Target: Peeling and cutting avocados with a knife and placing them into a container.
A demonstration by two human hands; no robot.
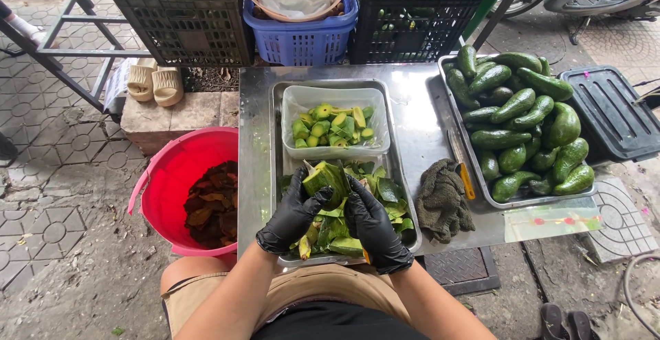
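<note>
Black-gloved left hand and right hand each keep a closed grip on one green avocado.

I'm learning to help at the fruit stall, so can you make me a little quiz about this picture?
1. True or false: both hands wear black gloves.
2. What does the left hand hold over the metal tray?
A. a half-peeled avocado
B. a green cloth
C. a sandal
3. Fill the gap: the red bucket of brown scraps stands on the person's ____ side.

Key
1. True: the left hand and the right hand are both gloved in black.
2. A: the half-peeled avocado, which both hands touch above the green peels.
3. Left; the whole avocados lie in a tray on the right.
</note>
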